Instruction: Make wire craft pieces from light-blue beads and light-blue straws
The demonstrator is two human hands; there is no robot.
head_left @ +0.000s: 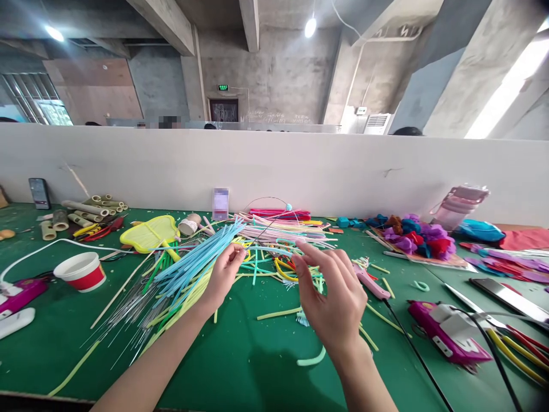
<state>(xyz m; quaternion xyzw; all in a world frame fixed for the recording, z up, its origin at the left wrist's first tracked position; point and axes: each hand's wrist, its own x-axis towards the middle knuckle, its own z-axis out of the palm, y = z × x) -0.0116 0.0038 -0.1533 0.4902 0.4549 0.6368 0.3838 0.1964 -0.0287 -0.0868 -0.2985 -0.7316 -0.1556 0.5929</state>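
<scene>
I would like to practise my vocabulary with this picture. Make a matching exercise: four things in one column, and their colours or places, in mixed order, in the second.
Things:
1. strand
2. cup
3. bottle
4. corded tool

Colours or places:
A. pink, near the partition
B. just right of the right hand
C. white and red
D. light blue, between the left hand and right hand

Pairs: 1-D, 2-C, 3-A, 4-B

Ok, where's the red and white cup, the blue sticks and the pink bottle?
Red and white cup (pixel 88 280): head view, on the red band of its side.
Blue sticks (pixel 199 252): head view, on the middle of the bundle.
Pink bottle (pixel 453 209): head view, on its body.
</scene>
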